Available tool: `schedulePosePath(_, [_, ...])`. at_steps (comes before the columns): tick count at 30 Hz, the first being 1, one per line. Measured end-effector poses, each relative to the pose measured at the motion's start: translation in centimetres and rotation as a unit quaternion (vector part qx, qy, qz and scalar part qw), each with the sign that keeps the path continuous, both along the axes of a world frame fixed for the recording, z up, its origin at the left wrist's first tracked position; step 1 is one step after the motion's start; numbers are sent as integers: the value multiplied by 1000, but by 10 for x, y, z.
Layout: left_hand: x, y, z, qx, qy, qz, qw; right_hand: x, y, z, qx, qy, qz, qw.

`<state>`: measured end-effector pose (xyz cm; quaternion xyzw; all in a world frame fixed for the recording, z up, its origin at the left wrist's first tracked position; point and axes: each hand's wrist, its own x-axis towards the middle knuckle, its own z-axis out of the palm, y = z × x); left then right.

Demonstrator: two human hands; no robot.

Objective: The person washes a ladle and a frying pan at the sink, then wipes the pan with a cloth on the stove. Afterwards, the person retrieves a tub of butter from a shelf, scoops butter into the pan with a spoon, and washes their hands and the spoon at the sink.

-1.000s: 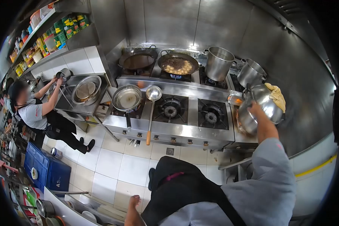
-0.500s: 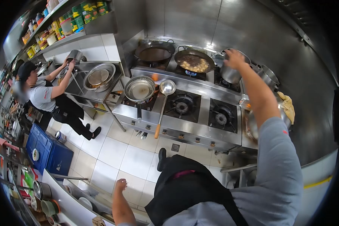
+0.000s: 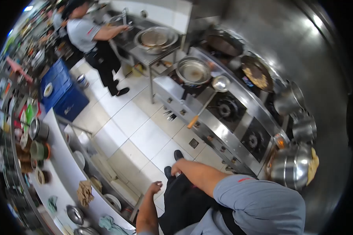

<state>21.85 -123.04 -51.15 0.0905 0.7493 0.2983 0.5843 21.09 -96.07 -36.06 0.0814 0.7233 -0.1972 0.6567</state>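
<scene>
My left hand [image 3: 155, 187] hangs above the floor beside the shelf unit, fingers loosely apart and holding nothing. In front of my apron, my right hand [image 3: 177, 169] is lowered, its fingers partly turned away and blurred. The stove lies ahead of it. A big ladle [image 3: 221, 84] with a wooden handle rests across the stove front, near a steel pan [image 3: 193, 70] on a front burner. Behind, a dark wok [image 3: 257, 74] holds pale pieces of food in oil over a flame. A tall steel pot [image 3: 289, 98] stands at its right.
At the sink, a co-worker [image 3: 82, 35] stands by stacked metal bowls [image 3: 155, 39]. A blue bin [image 3: 64, 92] is on the tiled floor. To my left a white counter [image 3: 60, 184] carries bowls and cloths. A large steel pot [image 3: 288, 166] with a yellow cloth stands right.
My right hand has come away from the tall pot at the back and dropped in front of my apron. My view has turned left. The co-worker's metal container is no longer visible in their hands.
</scene>
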Motion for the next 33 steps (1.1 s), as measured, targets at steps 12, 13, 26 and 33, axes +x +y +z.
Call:
schedulePosePath(12, [182,-40,29,-53,61,246,966,25,142,-334,-42,28,-518,854])
schedulePosePath(13, [184,-39,27,-67,99,252,960,10,163,-381,-20,47,-607,793])
schedulePosePath(26, [114,-12,8,-142,211,296,921,-218,333,-561,-96,371,-876,291])
schedulePosePath(33, [100,-39,2,-140,206,330,910,-179,434,-627,-120,380,-808,434])
